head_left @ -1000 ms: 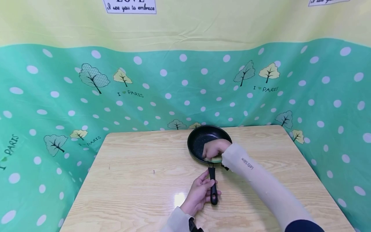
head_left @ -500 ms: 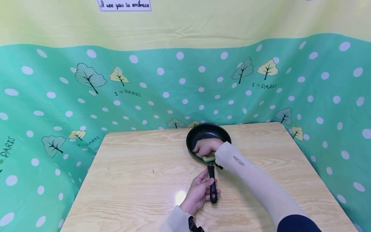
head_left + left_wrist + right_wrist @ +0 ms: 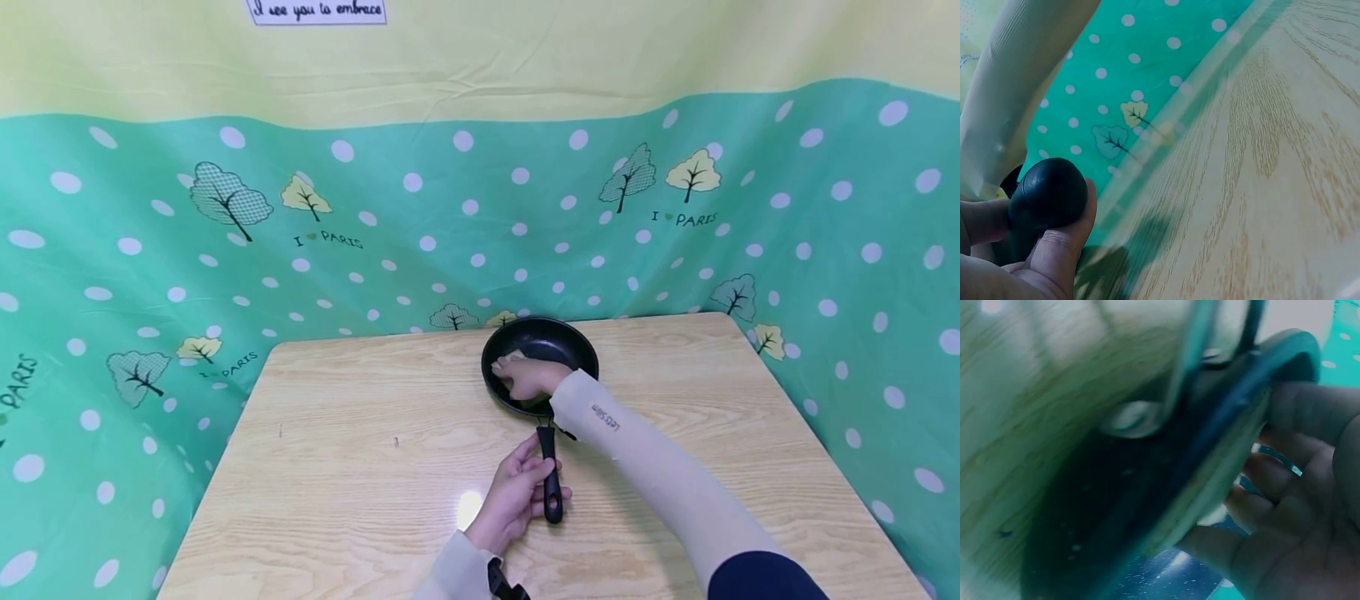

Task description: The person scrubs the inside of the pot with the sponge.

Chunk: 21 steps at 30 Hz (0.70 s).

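A black frying pan (image 3: 555, 336) sits on the wooden table, its handle (image 3: 551, 483) pointing toward the person. My left hand (image 3: 513, 493) grips that handle between thumb and fingers; the handle's rounded end (image 3: 1050, 194) fills the lower left of the left wrist view. Inside the pan, at its left side, my right hand (image 3: 532, 379) holds a sponge (image 3: 1213, 481) with a pale green layer. Thumb and fingers stand at opposite edges of the sponge in the right wrist view. From the head, the hand covers most of the sponge.
The light wood-grain table (image 3: 360, 492) extends on both sides of the pan. Close behind its far edge hangs a green and yellow patterned curtain (image 3: 375, 192). My right sleeve (image 3: 660, 475) crosses over the table's right half.
My right hand has moved with the sponge from the pan's near side to its left side. The left hand keeps its grip on the handle. The head view has shifted slightly.
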Each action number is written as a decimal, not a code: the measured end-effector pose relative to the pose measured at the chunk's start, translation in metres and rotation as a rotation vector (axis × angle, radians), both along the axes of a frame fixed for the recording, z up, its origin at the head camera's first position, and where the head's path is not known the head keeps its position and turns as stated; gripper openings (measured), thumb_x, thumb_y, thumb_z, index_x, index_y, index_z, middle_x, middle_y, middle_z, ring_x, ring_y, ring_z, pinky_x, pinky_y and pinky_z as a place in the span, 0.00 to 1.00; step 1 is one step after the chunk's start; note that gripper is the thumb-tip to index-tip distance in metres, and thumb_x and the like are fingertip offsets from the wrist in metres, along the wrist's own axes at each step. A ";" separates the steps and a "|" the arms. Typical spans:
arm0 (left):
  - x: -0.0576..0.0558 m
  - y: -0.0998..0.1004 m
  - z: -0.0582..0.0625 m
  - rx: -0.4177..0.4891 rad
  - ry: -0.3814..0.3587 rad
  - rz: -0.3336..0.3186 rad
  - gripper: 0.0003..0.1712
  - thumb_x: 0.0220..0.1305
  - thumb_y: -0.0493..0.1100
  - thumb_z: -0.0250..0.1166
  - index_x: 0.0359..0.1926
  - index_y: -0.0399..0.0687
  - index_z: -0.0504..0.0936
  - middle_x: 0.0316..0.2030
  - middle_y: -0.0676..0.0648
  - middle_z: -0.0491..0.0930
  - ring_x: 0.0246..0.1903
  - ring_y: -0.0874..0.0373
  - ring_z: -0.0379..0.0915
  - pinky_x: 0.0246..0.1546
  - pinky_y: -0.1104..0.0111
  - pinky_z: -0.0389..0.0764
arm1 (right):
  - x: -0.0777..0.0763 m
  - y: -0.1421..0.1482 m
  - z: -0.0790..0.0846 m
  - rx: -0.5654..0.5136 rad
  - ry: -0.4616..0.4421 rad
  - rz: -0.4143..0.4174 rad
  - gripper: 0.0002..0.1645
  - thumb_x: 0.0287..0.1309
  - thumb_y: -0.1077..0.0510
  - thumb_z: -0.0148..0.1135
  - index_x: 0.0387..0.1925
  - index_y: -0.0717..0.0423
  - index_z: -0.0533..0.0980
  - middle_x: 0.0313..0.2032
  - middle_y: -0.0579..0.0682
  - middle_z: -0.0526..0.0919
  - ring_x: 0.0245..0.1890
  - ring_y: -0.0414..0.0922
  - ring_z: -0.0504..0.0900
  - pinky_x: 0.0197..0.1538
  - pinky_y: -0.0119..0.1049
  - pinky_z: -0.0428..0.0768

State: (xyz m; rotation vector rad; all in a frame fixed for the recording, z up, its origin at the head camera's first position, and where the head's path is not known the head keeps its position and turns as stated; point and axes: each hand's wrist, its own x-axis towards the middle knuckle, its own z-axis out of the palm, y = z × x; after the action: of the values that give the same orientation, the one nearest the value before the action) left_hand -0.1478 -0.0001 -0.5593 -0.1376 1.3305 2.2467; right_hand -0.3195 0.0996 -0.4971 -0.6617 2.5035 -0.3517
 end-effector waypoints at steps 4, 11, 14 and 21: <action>0.000 0.000 0.000 0.001 -0.002 0.001 0.39 0.68 0.37 0.61 0.76 0.51 0.56 0.47 0.40 0.79 0.28 0.51 0.86 0.31 0.58 0.86 | -0.002 0.002 -0.004 0.026 0.019 0.003 0.44 0.61 0.66 0.56 0.76 0.53 0.53 0.77 0.53 0.46 0.77 0.53 0.41 0.76 0.46 0.47; 0.000 -0.001 -0.001 0.003 0.005 -0.012 0.39 0.68 0.37 0.61 0.76 0.50 0.55 0.49 0.38 0.79 0.29 0.51 0.86 0.33 0.57 0.86 | -0.011 0.009 -0.011 0.042 0.048 -0.023 0.46 0.60 0.67 0.57 0.77 0.54 0.51 0.78 0.54 0.43 0.77 0.55 0.39 0.76 0.47 0.46; 0.000 -0.002 0.000 0.002 -0.006 -0.008 0.39 0.68 0.37 0.61 0.76 0.50 0.56 0.48 0.39 0.79 0.29 0.51 0.85 0.32 0.58 0.85 | -0.016 0.015 -0.015 0.022 0.058 -0.028 0.45 0.60 0.68 0.56 0.76 0.55 0.52 0.78 0.55 0.44 0.77 0.56 0.40 0.76 0.48 0.47; 0.001 -0.003 0.000 0.003 -0.009 -0.001 0.39 0.68 0.38 0.62 0.76 0.50 0.57 0.46 0.41 0.79 0.29 0.51 0.85 0.29 0.61 0.85 | -0.019 0.036 -0.015 0.025 0.075 -0.057 0.43 0.64 0.66 0.55 0.76 0.56 0.50 0.77 0.56 0.43 0.77 0.57 0.39 0.76 0.50 0.46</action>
State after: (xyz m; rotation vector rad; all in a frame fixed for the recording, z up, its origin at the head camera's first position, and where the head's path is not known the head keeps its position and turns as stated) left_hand -0.1465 -0.0026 -0.5589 -0.1462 1.3219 2.2450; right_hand -0.3389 0.1355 -0.5118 -0.6048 2.5981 -0.3219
